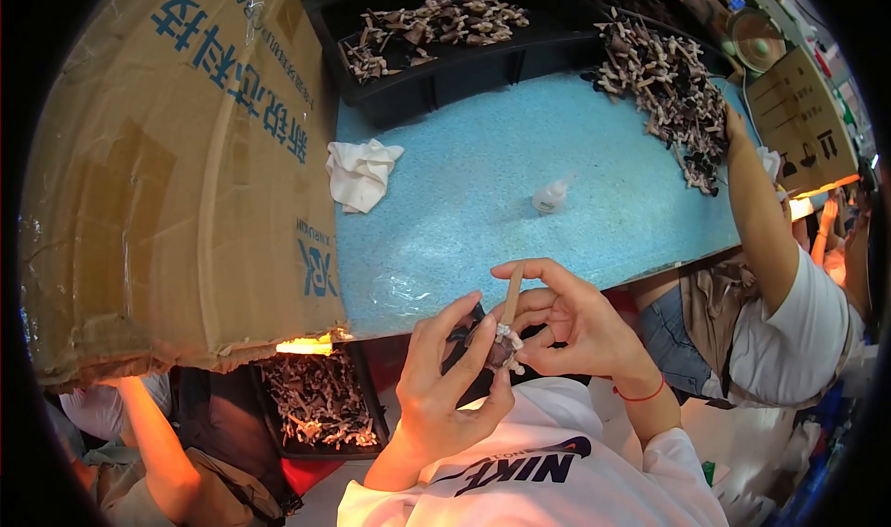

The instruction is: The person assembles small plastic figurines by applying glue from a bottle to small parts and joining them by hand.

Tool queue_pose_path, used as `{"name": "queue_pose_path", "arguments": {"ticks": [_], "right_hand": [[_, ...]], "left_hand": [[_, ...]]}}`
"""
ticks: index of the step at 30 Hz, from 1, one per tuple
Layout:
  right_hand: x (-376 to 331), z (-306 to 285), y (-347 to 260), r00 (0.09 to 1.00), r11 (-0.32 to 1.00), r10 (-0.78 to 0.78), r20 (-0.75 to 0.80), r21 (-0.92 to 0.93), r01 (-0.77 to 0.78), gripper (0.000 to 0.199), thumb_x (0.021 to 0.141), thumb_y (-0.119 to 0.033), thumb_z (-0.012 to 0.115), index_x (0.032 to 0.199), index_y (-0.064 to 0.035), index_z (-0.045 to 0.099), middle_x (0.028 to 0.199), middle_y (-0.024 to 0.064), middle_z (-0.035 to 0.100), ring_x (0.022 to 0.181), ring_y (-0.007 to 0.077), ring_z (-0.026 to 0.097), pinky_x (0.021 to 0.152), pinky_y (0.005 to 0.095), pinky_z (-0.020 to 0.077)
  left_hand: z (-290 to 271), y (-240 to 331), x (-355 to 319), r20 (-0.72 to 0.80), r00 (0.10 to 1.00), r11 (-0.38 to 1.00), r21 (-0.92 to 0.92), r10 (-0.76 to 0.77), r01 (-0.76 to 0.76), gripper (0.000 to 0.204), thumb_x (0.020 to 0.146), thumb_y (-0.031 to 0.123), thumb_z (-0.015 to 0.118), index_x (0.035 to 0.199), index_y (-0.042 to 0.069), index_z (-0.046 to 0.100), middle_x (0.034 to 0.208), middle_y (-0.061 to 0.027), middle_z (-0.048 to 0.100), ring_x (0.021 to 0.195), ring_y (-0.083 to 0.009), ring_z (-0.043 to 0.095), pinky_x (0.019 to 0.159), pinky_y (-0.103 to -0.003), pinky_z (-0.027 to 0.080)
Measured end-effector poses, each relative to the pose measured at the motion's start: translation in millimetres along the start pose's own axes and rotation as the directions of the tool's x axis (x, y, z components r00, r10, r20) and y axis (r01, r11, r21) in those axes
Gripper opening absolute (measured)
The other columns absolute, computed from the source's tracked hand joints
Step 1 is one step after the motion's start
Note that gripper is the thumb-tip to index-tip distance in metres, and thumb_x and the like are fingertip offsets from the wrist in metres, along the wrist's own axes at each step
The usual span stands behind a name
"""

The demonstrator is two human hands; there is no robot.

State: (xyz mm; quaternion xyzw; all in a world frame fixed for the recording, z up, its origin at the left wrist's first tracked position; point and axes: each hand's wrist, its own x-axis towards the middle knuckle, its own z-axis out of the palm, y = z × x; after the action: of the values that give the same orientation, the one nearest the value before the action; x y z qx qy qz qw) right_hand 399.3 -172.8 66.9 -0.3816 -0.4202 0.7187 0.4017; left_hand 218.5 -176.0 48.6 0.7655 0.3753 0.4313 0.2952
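Note:
In front of my shirt, my left hand (444,379) grips a small figure-like piece (501,353) with brown, dark and knobbly white parts. My right hand (580,327), a red string on its wrist, pinches the white side of the same piece. A flat tan strip (513,295), like a thin wooden stick, stands up between my right fingers; its lower end meets the piece. Whether the strip is joined to it, I cannot tell. Beyond my hands, a small whitish squeeze bottle (551,196) stands on the blue tabletop (445,239).
A crumpled white cloth (362,174) lies beside a tall cardboard box (176,193). Similar pieces fill a black tray (464,83), a loose heap (664,91) and a lower black crate (380,388). Another person's arm (763,202) reaches to the heap; someone else sits lower left.

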Motion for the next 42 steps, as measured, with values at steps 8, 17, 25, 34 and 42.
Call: {"name": "queue_pose_path", "arguments": {"ticks": [8,17,25,34,42], "right_hand": [[5.0,8.4,4.7,0.998,0.996,-0.036,-0.060,-0.078,0.032,0.065,0.073,0.009,0.056,0.131,-0.0044,0.030,0.104,0.0132,0.059,0.090,0.0136,0.059,0.076,0.0249,0.0518],[3.4,-3.0,4.1,0.997,0.998,-0.051,0.050,0.042,0.049,0.079,0.076,0.012,0.058,0.141,-0.0062,0.016,0.111,0.0154,0.056,0.093,0.0153,0.057,0.075,0.0244,0.0505],[3.3,1.6,-0.6,0.998,0.998,-0.057,-0.012,-0.013,0.057,0.089,0.070,0.016,0.057,0.143,-0.0059,0.010,0.101,0.0150,0.060,0.093,0.0176,0.059,0.074,0.0250,0.0516],[7.9,6.1,5.4,0.990,0.986,-0.133,-0.046,-0.109,0.128,0.090,0.071,0.013,0.054,0.144,-0.0101,0.006,0.102,0.0162,0.060,0.091,0.0164,0.060,0.076,0.0254,0.0512],[6.9,-0.3,2.7,0.996,0.996,-0.088,0.024,0.010,0.088,0.088,0.077,0.014,0.052,0.145,-0.0120,0.001,0.106,0.0188,0.058,0.092,0.0161,0.058,0.078,0.0249,0.0494]], "left_hand": [[-1.1,2.3,7.4,-0.020,0.999,0.987,0.158,0.026,-0.022,0.046,0.055,-0.006,0.060,0.101,-0.006,0.063,0.112,-0.0221,0.053,0.086,-0.0254,0.060,0.067,-0.028,0.053],[-8.4,3.4,7.7,0.053,0.998,0.998,-0.034,-0.042,0.043,0.048,0.060,-0.002,0.065,0.108,-0.001,0.061,0.116,-0.0206,0.051,0.091,-0.0304,0.054,0.071,-0.033,0.050],[-5.6,2.6,10.8,0.034,0.999,0.998,0.060,0.013,-0.015,0.046,0.055,-0.007,0.064,0.101,-0.003,0.065,0.112,-0.0213,0.054,0.086,-0.0249,0.060,0.064,-0.027,0.053],[-4.5,-3.4,10.7,0.013,0.999,0.996,0.087,0.035,-0.036,0.046,0.056,-0.003,0.064,0.101,-0.004,0.063,0.112,-0.0204,0.055,0.087,-0.0282,0.056,0.066,-0.030,0.052],[-9.0,1.0,11.1,0.076,0.995,0.997,-0.030,-0.065,0.067,0.046,0.062,-0.005,0.066,0.108,-0.001,0.062,0.120,-0.0204,0.050,0.095,-0.0294,0.055,0.073,-0.032,0.052]]}}
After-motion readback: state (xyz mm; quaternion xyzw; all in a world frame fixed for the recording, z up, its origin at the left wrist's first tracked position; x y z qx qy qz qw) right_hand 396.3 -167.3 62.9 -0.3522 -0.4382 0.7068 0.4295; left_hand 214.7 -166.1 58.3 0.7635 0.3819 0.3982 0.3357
